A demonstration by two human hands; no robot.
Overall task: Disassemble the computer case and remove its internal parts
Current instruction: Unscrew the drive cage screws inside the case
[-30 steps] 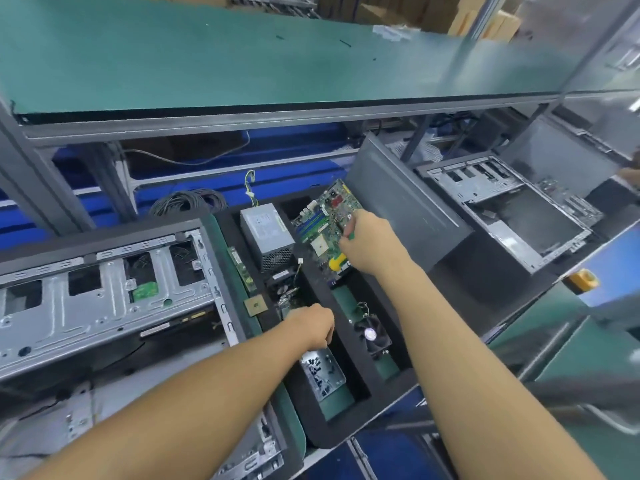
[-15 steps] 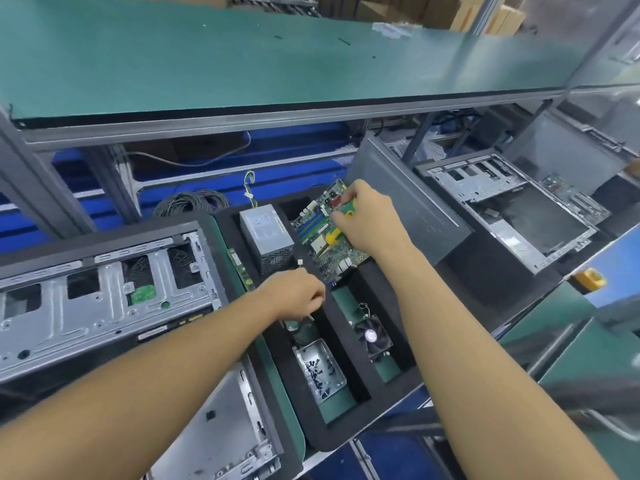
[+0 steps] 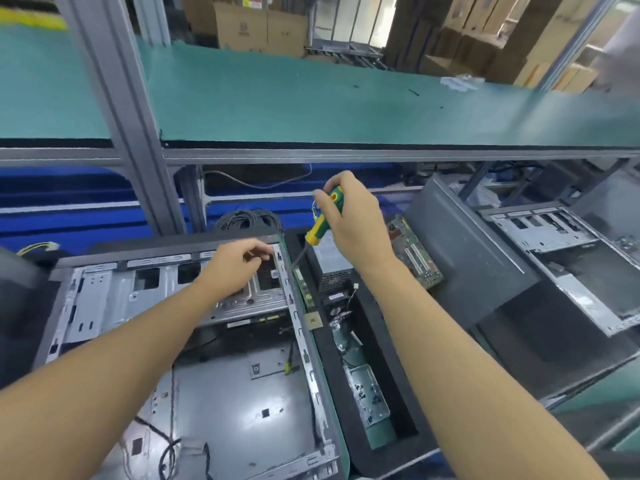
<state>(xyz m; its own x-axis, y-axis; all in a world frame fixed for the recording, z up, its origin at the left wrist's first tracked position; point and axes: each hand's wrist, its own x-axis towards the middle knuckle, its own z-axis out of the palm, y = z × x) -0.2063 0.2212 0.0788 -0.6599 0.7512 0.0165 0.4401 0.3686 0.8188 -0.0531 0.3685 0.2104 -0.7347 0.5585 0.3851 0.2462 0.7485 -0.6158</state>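
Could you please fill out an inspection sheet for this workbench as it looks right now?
Surface: green mat under the computer case; black foam tray beside it.
Job's things: computer case lies open, floor mostly bare; power supply, motherboard and screw tin sit in the tray.
Clutter: small chip on the tray's edge.
Hands: right hand grips the screwdriver, tip down toward the case rim; left hand, fingers curled, at the drive cage; whether it holds anything cannot be told.
Cables: grey coil behind the case; black wires in its near corner.
Surroundings: green shelf above; cardboard boxes behind; second case at right.
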